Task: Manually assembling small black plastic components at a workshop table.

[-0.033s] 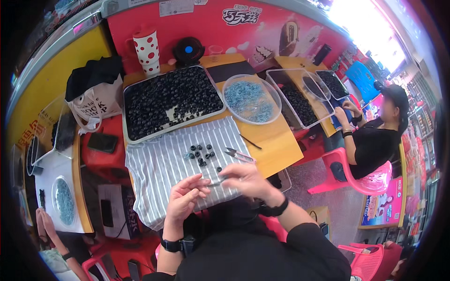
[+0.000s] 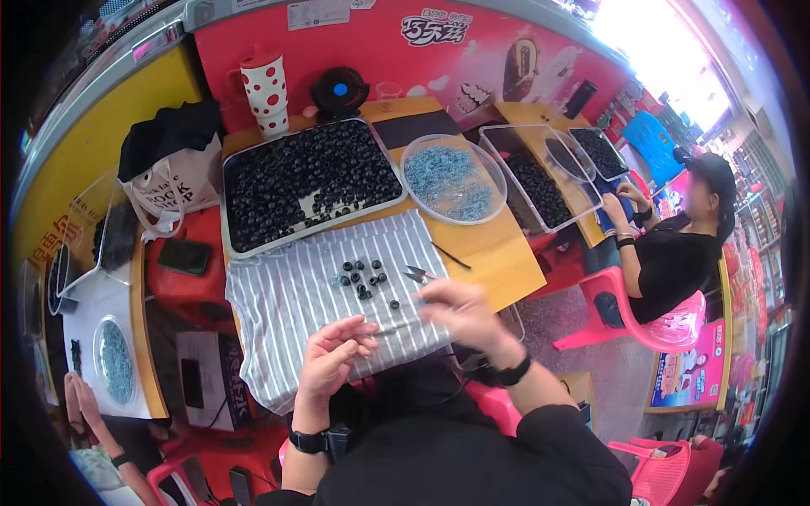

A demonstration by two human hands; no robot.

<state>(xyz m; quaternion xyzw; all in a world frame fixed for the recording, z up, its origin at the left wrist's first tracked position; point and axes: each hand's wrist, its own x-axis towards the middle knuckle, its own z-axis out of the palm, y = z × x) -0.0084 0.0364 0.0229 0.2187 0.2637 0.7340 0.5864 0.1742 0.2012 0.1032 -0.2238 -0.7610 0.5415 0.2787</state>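
Note:
My left hand (image 2: 339, 352) is at the near edge of a grey-and-white striped cloth (image 2: 287, 325), thumb and fingertips pressed together. Whatever they pinch is too small to make out. To the right, my right hand (image 2: 462, 314) is smeared by motion over the cloth's right edge, so its fingers cannot be read. Just beyond it lie small snips (image 2: 419, 275), their handles partly covered by the hand. Several black beads (image 2: 364, 293) rest loose on the cloth, with one bead (image 2: 394, 304) closer to my hands. A few pale clear beads (image 2: 337, 280) sit beside the group.
Behind the cloth stands a large tray (image 2: 316, 223) of black beads. A round clear tub (image 2: 498, 198) of pale blue beads is to its right. A spotted tumbler (image 2: 265, 94) and a black round device (image 2: 339, 91) stand behind. At right, a person (image 2: 675, 253) works beside another bead tray (image 2: 553, 226).
My right hand has moved right and slightly up, away from my left hand, and now covers the handles of the snips. My left hand stays in place.

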